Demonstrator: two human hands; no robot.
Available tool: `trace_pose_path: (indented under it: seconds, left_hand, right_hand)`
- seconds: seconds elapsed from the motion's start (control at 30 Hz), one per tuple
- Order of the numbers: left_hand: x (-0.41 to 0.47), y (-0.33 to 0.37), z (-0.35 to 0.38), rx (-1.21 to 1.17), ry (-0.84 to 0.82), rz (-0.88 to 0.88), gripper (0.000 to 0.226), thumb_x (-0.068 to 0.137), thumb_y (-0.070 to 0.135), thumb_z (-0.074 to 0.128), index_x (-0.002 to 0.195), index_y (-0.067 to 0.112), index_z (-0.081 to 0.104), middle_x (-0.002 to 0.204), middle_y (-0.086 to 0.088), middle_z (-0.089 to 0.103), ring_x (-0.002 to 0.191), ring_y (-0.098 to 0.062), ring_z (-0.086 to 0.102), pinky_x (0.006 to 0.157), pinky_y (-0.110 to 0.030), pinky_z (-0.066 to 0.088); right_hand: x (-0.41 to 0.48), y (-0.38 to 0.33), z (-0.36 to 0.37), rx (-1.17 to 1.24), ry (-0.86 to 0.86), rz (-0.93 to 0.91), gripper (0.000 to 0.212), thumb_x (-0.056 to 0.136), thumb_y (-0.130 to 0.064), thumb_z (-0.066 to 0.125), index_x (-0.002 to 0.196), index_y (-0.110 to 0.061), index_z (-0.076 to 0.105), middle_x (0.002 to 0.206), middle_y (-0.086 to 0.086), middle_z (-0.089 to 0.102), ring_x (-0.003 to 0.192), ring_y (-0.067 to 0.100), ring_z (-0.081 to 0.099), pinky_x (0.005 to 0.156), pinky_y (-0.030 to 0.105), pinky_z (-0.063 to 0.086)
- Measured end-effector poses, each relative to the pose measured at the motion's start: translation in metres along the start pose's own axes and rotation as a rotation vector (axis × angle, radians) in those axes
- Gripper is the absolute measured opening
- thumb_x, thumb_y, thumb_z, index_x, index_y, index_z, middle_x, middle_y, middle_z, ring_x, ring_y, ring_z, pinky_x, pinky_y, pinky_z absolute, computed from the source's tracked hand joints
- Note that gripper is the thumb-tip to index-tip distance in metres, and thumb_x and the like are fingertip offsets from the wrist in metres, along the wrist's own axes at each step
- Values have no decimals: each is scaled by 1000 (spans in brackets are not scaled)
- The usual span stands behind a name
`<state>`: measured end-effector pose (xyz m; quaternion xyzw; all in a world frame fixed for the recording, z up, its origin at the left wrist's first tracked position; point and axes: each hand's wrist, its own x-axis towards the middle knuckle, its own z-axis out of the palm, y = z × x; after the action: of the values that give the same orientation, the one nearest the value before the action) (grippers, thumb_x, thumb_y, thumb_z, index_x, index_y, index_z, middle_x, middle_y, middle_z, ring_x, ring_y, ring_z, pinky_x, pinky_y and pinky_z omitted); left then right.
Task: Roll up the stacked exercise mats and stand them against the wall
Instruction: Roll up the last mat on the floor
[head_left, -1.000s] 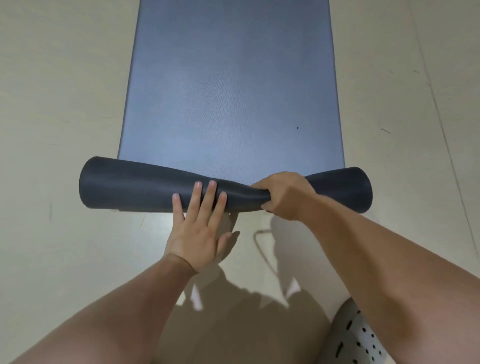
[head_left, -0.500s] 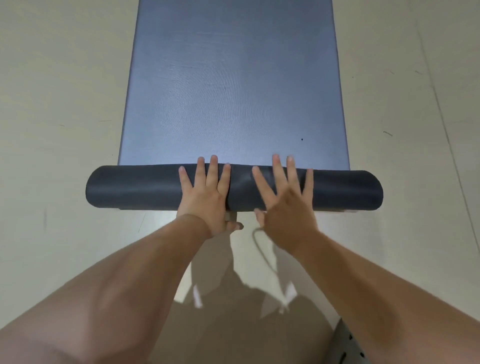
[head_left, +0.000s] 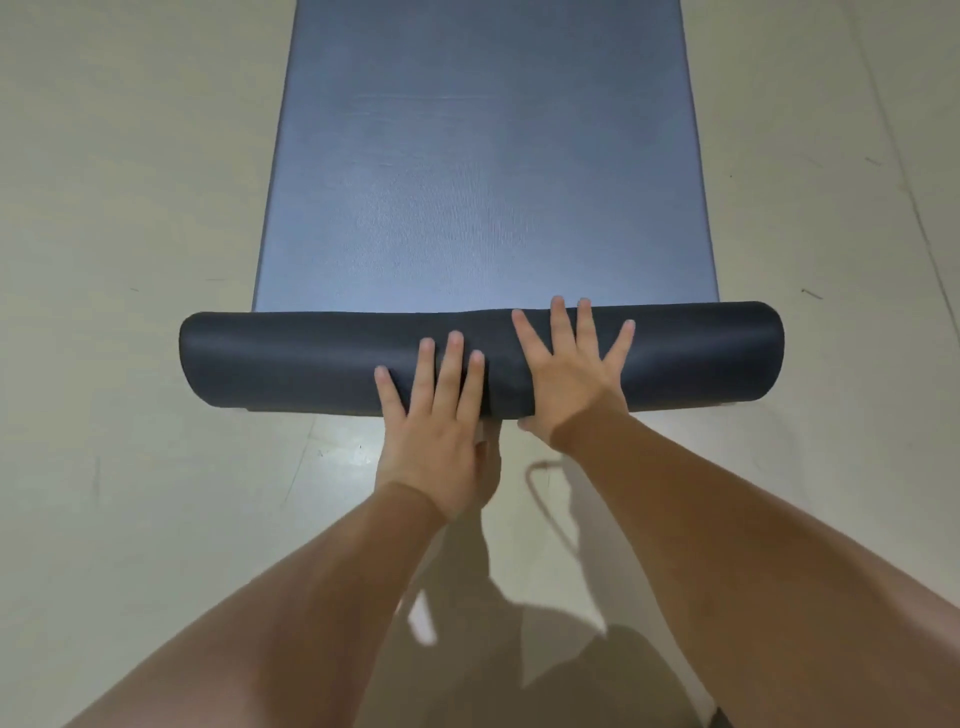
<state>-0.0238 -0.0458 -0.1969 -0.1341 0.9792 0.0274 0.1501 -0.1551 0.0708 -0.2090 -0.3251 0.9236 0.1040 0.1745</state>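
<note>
Sliding back, the left hand is lagging the right hand; both are pressing flat-fingered on the mat roll, needing even pressure.

Both arms are bare along all that shows: the left forearm and the right forearm carry no sleeve, broad at the near edge and narrowing toward the wrists. The left hand and the right hand are bare too, with short, trimmed nails. At the near right edge sits a small dark scrap; whether it is clothing cannot be told.
</note>
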Motion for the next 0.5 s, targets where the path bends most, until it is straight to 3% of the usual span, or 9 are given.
trace_pose_path:
  seconds: [0.13, 0.27, 0.33, 0.4, 0.5]
  left_hand:
    - [19, -6, 6, 37, -95, 0, 100, 97, 59, 37, 155, 12, -29, 162, -15, -35, 151, -39, -29, 114, -77, 1]
    - [59, -21, 0, 60, -146, 15, 128, 82, 64, 61, 153, 13, -33, 162, -14, -36, 151, -37, -30, 115, -76, 1]
    - [74, -24, -4, 68, -145, 2, 122, 87, 45, 66, 154, 15, -31, 163, -13, -33, 152, -36, -28, 116, -76, 2]
    - [79, -24, -9, 78, -112, -9, 105, 93, 19, 58, 157, 16, -25, 167, -12, -26, 154, -35, -22, 116, -76, 5]
    - [82, -23, -22, 59, -89, -11, 88, 95, 4, 46, 161, 18, -11, 170, -11, -9, 157, -32, -10, 115, -76, 8]
  right_hand:
    - [21, 12, -19, 29, -87, -45, 122, 84, -65, 74, 164, -33, -13, 174, 14, -3, 160, 40, -6, 119, 76, 0]
    - [14, 23, -17, -33, 84, -113, 113, 88, -64, 70, 166, -34, -6, 173, 20, 6, 160, 39, 6, 124, 71, 8]
    - [13, 21, -11, -119, 116, -106, 111, 92, -53, 70, 165, -35, -11, 173, 23, 3, 160, 41, 4, 123, 71, 7]
    - [21, 18, -18, -105, 80, -84, 104, 98, -31, 65, 163, -37, -17, 172, 24, 1, 160, 43, 1, 122, 72, 7]
    - [39, 17, -37, -87, -27, -79, 111, 96, -16, 66, 161, -42, -20, 172, 24, 4, 159, 45, 2, 122, 73, 7]
